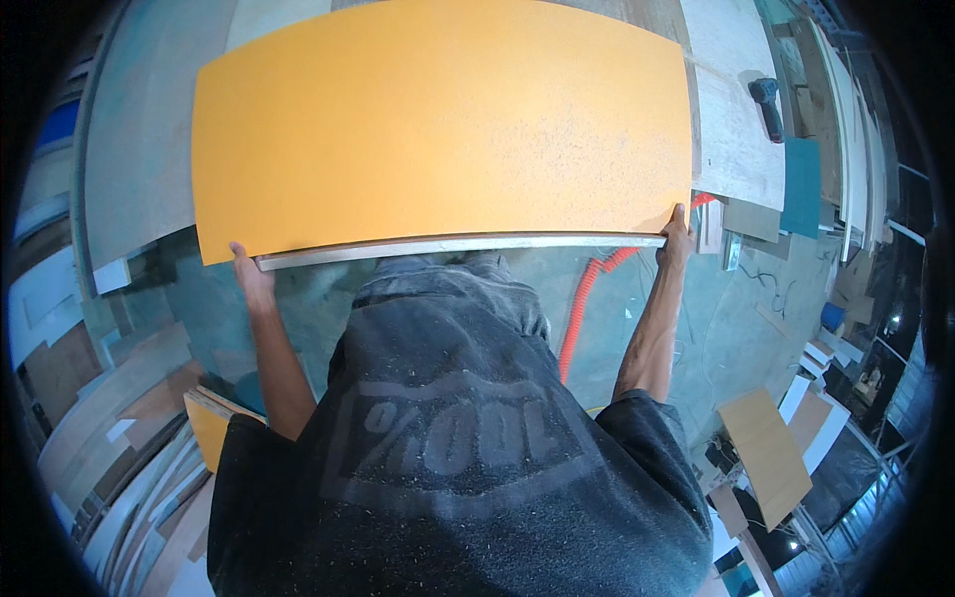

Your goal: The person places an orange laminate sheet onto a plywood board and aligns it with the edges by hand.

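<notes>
A wide orange-yellow board [418,129] lies flat across the worktable in front of me, with pale dust specks over its right half. Along its near edge runs a light wooden strip [468,243], just under the board. My left hand [253,275] grips the board's near left corner, thumb on top and fingers hidden below. At the near right corner my right hand [676,239] is closed on the edge, its thumb pressed on the upper face. Both arms reach forward, well apart.
A dark cordless drill [768,107] lies on the table's pale top right of the board. An orange-red coiled hose [587,298] hangs between the table and my right arm. Stacked panels [139,428] stand at lower left; another yellow board [766,458] leans at lower right.
</notes>
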Tool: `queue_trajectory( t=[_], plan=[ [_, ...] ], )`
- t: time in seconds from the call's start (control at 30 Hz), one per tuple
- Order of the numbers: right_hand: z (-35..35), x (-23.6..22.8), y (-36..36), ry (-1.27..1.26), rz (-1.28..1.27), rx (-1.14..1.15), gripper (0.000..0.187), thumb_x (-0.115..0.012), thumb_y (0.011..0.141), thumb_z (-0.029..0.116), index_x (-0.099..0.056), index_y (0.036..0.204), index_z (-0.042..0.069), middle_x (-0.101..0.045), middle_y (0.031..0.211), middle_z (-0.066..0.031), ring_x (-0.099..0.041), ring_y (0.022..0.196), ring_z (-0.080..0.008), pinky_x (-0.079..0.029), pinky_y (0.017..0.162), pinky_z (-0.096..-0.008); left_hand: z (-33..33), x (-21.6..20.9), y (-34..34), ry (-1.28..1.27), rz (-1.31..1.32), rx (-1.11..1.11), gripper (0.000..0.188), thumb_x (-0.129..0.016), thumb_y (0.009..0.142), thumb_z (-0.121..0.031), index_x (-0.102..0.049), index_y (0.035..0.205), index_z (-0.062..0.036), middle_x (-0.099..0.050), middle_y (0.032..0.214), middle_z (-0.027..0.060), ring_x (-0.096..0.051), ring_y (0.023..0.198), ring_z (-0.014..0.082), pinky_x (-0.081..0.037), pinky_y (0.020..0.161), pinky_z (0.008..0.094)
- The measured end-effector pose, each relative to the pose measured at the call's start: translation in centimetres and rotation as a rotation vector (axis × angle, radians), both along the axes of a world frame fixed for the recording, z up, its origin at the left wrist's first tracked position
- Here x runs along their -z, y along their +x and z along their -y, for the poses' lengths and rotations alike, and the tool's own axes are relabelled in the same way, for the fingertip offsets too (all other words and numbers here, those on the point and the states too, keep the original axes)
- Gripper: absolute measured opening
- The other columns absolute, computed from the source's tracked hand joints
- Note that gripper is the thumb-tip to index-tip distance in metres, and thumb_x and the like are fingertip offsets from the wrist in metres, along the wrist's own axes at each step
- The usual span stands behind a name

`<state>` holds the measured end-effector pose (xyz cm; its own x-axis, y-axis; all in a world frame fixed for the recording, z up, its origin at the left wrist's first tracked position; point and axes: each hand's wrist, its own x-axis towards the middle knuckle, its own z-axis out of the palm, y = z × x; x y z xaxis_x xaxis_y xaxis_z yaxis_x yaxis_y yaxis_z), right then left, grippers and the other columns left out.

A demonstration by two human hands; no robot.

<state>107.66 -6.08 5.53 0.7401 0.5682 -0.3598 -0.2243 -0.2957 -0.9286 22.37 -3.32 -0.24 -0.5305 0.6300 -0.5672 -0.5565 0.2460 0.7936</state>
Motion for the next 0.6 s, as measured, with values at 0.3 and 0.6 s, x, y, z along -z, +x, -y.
queue_trajectory(
  t=[0.3,0.6],
  plan=[
    [-1.2,-1.1,-2.7,0.014,-0.238,-0.03,0.045,-0.059,0.11,0.031,-0.058,0.14,-0.003,-0.069,0.129,-0.0133,-0.069,0.113,-0.0248,-0.057,0.096,-0.0398,1.1,0.5,-0.7,0.004,0.034,0.01,0.051,-0.042,0.115,-0.045,-0.052,0.142,-0.0027,-0.065,0.131,0.0094,-0.064,0.109,0.0198,-0.055,0.087,0.0353],
    [-0.8,2.8,0.0,0.049,-0.274,0.185,0.039,-0.059,0.111,0.03,-0.063,0.128,-0.005,-0.074,0.114,-0.0148,-0.072,0.094,-0.0259,-0.061,0.077,-0.0373,1.4,-2.6,2.2,-0.012,0.027,0.054,0.044,-0.038,0.116,-0.042,-0.057,0.133,-0.0052,-0.07,0.12,0.0084,-0.069,0.107,0.0212,-0.058,0.088,0.0399]
  ],
)
